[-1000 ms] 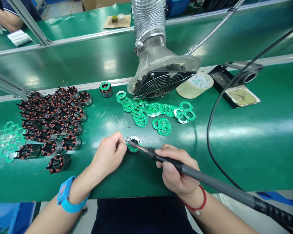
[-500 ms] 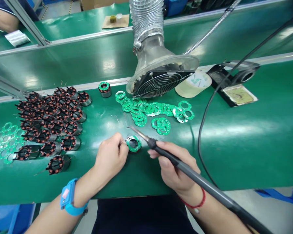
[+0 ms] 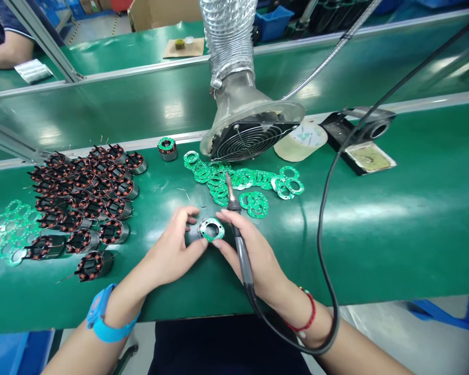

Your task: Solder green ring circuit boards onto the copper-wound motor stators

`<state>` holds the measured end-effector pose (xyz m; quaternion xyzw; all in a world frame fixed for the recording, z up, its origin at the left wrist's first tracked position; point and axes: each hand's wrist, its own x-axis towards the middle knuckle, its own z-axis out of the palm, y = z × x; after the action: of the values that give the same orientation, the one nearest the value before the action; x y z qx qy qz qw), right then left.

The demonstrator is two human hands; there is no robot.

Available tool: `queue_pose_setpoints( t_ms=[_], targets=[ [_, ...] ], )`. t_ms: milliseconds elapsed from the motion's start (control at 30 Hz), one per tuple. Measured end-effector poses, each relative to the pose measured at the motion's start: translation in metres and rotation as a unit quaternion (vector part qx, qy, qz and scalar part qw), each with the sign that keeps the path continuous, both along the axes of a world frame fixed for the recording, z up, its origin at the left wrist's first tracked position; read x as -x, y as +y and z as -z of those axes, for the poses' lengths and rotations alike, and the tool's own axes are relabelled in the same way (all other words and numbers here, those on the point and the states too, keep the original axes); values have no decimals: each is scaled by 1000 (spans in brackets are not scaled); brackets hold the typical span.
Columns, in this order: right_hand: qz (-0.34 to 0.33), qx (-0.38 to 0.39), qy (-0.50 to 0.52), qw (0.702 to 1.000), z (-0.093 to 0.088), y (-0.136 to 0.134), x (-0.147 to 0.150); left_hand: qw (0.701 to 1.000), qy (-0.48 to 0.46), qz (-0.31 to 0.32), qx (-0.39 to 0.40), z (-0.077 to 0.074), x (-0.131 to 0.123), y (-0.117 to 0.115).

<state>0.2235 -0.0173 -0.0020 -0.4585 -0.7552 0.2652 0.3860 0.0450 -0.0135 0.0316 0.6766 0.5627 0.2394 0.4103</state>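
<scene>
Pale floor (image 3: 433,349) shows beyond the near edge of the green bench (image 3: 394,245), whose glossy top throws back patches of light. Above that edge, the left hand (image 3: 175,247) curves wide, its thumb at the near side of a motor core (image 3: 212,237) topped with a green ring board; the core sits on the bench between both hands. The right hand (image 3: 258,255) holds a soldering iron (image 3: 243,260), tip pointing away, with thumb and fingertips beside the core. Copper-wound cores (image 3: 86,195) crowd the left; loose ring boards (image 3: 246,178) lie farther back, below an extractor hood (image 3: 254,138). Past a metal rail (image 3: 140,140) and green panel (image 3: 133,107), another bench (image 3: 113,49) carries a co-worker's forearm (image 3: 13,51) and a cardboard sheet (image 3: 191,49).
</scene>
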Motion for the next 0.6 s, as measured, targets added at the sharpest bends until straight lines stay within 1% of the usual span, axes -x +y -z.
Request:
queue_pose_setpoints(
  t_ms=[33, 67, 100, 167, 233, 333, 467, 500, 533, 600],
  targets=[
    [7, 0, 1, 1000, 0, -1, 0, 999, 13, 31, -14, 2, -1, -2],
    [14, -1, 0, 1000, 0, -1, 1, 998, 34, 49, -29, 4, -3, -3],
    [21, -3, -1, 1000, 0, -2, 2, 996, 55, 50, -44, 6, -6, -5],
    [32, -11, -10, 999, -1, -3, 3, 994, 77, 26, -75, 12, -13, -7],
    [39, -26, -21, 999, -2, -5, 3, 992, 71, 27, -99, 16, -17, -6],
    [41, -32, -17, 999, -1, -6, 4, 990, 52, 58, -121, 17, -15, -2],
    [20, 2, 7, 1000, 1, -4, 4, 983, 27, 110, -141, 18, -9, 4],
    [11, 9, 6, 1000, 1, -2, 4, 983, 18, 115, -142, 19, -8, 4],
    [4, 15, 2, 1000, 1, -1, 4, 984, 9, 110, -139, 21, -8, 4],
    [5, 22, -6, 1000, 1, 2, 3, 989, -5, 71, -128, 22, -9, 2]
  ],
)
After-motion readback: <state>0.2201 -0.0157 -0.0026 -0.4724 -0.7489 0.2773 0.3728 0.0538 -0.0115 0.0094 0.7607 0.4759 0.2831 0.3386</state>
